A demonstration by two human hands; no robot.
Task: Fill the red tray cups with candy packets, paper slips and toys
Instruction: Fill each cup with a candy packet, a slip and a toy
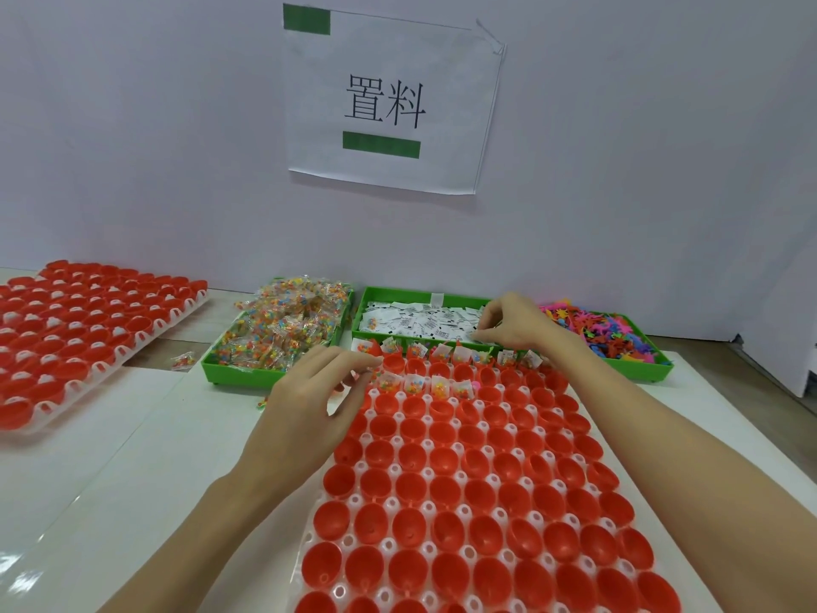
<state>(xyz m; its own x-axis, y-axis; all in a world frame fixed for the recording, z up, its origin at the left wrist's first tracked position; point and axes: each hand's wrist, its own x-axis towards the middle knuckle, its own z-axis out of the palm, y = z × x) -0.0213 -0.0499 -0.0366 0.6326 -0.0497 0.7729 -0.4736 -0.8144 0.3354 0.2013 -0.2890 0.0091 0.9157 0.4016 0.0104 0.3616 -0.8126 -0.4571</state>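
Red tray (pixel 482 502) lies beneath both hands (pixel 305 391).

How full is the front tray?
Mostly empty. The front tray has packets and slips only in its two far rows; every nearer cup shows a bare red bottom.

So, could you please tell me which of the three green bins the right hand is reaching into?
The middle green bin, the one holding white paper slips. The right hand is over it, between the candy packet bin and the toy bin.
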